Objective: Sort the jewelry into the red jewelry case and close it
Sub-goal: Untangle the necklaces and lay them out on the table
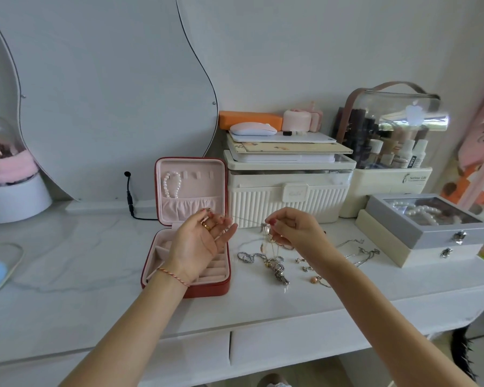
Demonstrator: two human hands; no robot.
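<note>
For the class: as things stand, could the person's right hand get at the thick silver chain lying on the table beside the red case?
Probably yes. The thick silver chain lies uncovered just below the right hand, with nothing between them. But that hand already pinches a thin necklace, so it isn't free.

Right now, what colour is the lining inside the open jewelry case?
Pale pink lining, seen in the head view.

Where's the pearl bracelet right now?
In the head view, the pearl bracelet hangs from a hook at the left of the red jewelry case's upright lid, above its pink pocket.
</note>
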